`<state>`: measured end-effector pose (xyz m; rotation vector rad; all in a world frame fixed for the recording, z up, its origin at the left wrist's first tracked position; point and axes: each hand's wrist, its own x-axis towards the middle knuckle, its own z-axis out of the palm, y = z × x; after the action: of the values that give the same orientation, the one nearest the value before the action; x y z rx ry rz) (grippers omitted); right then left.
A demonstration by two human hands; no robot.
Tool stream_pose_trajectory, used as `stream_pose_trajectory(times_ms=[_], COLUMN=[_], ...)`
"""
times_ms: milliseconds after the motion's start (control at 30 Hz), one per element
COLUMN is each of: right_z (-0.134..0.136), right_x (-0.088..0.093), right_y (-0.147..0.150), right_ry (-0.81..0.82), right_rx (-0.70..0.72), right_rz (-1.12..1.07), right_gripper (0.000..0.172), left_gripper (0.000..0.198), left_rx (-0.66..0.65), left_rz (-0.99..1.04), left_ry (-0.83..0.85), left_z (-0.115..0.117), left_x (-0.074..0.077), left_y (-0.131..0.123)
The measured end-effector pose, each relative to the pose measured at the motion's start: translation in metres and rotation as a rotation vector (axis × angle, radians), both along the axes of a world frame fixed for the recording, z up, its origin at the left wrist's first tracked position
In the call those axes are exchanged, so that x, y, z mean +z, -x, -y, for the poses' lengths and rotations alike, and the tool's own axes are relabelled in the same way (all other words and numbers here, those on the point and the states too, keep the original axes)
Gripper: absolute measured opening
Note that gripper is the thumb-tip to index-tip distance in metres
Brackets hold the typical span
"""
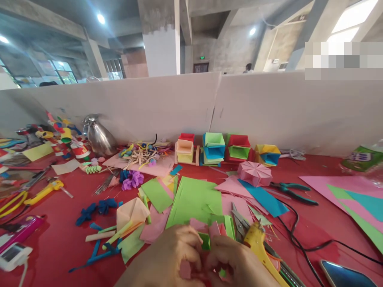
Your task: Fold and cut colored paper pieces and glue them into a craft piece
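At the front edge of my view, my left hand (182, 249) and my right hand (231, 257) are close together. Both have their fingers curled round a small folded paper piece (205, 241), pink and green, pinching it from either side. The fingers hide much of its shape. Just beyond it lie green paper sheets (194, 199) with pink scraps around them. Beside my right hand are a yellow hot glue gun (255, 237) and scissors (239, 219), the latter partly covered. A peach folded paper piece (131, 213) and paper strips (112, 239) lie to the left.
Stacked paper boxes (214, 149) line the back by a white partition (143, 107). A pink paper box (254, 173), pliers (296, 189), a black cable (295, 235) and a phone (347, 275) are right. A steel jug (100, 135) stands left.
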<state>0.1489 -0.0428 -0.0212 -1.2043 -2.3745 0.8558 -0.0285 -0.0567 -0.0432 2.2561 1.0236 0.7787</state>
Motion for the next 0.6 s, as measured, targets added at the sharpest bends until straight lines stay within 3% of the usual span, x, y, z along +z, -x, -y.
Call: stream_pose_trajectory(times_ms=[233,467,600], right_z=[0.002,0.004,-0.004], right_x=[0.014,0.008,0.006], right_y=[0.0,0.006,0.001], right_ry=[0.095,0.042,0.047], right_rx=[0.01,0.004,-0.052], right_rz=[-0.035,-0.117,-0.321], right_gripper=[0.017,0.022,0.016], left_gripper=[0.016,0.015,0.017], left_rx=[0.018,0.112,0.228], left_rz=[-0.006,-0.018,0.096], left_ry=[-0.014,0.046,0.052], left_z=[0.005,0.006,0.002], left_x=[0.01,0.013,0.016], left_y=[0.0,0.003,0.017])
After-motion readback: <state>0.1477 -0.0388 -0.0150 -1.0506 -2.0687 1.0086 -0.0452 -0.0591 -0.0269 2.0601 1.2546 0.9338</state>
